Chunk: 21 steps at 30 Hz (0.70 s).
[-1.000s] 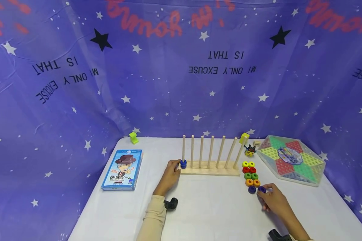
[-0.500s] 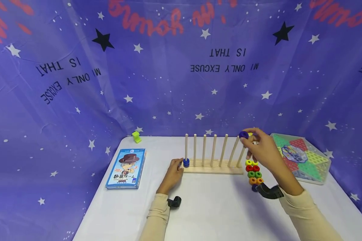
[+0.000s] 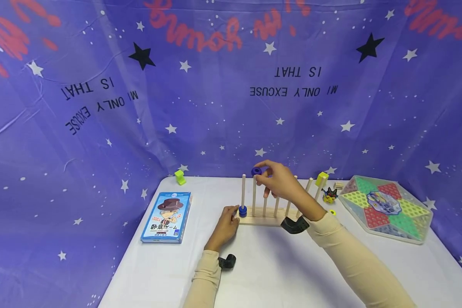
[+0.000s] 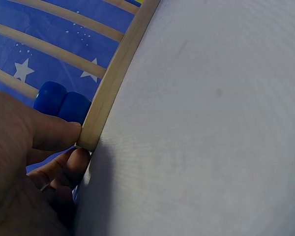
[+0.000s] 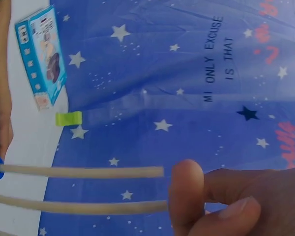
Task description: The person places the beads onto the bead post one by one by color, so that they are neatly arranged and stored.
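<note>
A wooden peg rack [image 3: 267, 220] with several upright pegs stands on the white table. Two stacked blue beads [image 3: 243, 211] sit at the bottom of its leftmost peg. My left hand [image 3: 224, 226] grips the left end of the base, its thumb against the wood beside the blue beads [image 4: 64, 102] in the left wrist view. Between thumb and finger, my right hand [image 3: 281, 183] pinches a purple ring bead [image 3: 256, 171] right at the top of the second peg. The right wrist view shows the fingertips at that peg's tip [image 5: 157, 206], with the bead hidden behind them.
A blue card game box [image 3: 167, 217] lies at left, a lime block [image 3: 180, 177] behind it. At right are a hexagonal Chinese checkers board [image 3: 385, 209], a small figure [image 3: 330, 196] and a yellow block [image 3: 322, 178]. My right forearm covers most loose beads; one yellow bead [image 3: 333, 212] peeks out.
My right hand has picked the purple bead up from the loose beads and carried it up and left to the second peg. The left hand stays at the base's end.
</note>
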{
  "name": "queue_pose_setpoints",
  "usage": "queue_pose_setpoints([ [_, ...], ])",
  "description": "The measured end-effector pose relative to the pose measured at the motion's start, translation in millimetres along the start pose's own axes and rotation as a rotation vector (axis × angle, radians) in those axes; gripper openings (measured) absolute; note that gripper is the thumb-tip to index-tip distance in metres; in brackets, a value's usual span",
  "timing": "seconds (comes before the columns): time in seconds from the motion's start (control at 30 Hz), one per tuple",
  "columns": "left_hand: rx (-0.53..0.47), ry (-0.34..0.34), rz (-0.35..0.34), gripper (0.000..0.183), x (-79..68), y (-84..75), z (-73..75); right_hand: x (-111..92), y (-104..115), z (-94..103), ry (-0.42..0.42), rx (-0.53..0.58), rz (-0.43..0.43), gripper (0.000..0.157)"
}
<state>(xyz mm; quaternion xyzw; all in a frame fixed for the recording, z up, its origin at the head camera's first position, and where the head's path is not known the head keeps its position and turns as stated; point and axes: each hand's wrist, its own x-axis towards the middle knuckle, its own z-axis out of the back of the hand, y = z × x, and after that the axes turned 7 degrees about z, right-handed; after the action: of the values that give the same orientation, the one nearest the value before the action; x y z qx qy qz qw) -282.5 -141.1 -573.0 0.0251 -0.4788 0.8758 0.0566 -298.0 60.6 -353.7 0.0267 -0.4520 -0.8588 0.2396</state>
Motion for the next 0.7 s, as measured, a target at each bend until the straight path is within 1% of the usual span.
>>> queue_pose_setpoints([
  [0.13, 0.011, -0.008, 0.000, 0.046, 0.2, -0.8, -0.1, 4.1, -2.0, -2.9, 0.007, -0.037, -0.005, 0.034],
  [0.27, 0.026, -0.018, 0.018, 0.046, -0.2, -1.0, -0.9, 6.1, -4.4, -3.5, 0.015, -0.060, -0.001, 0.033],
  [0.33, 0.028, -0.034, 0.012, 0.045, -0.5, 0.0, -2.4, 6.3, -5.1, -3.6, 0.019, -0.069, 0.003, 0.033],
  [0.5, 0.017, -0.033, 0.016, 0.045, -0.2, 1.4, -2.9, 6.1, -6.7, -4.0, 0.022, -0.079, 0.008, 0.032],
  [0.57, 0.015, -0.021, 0.025, 0.046, -0.2, 0.6, -1.9, 6.1, -7.0, -4.1, 0.020, -0.084, 0.009, 0.032],
  [0.7, 0.016, -0.025, 0.012, 0.046, -0.9, -0.1, -1.7, 5.7, -5.5, -4.0, 0.023, -0.096, 0.012, 0.033],
])
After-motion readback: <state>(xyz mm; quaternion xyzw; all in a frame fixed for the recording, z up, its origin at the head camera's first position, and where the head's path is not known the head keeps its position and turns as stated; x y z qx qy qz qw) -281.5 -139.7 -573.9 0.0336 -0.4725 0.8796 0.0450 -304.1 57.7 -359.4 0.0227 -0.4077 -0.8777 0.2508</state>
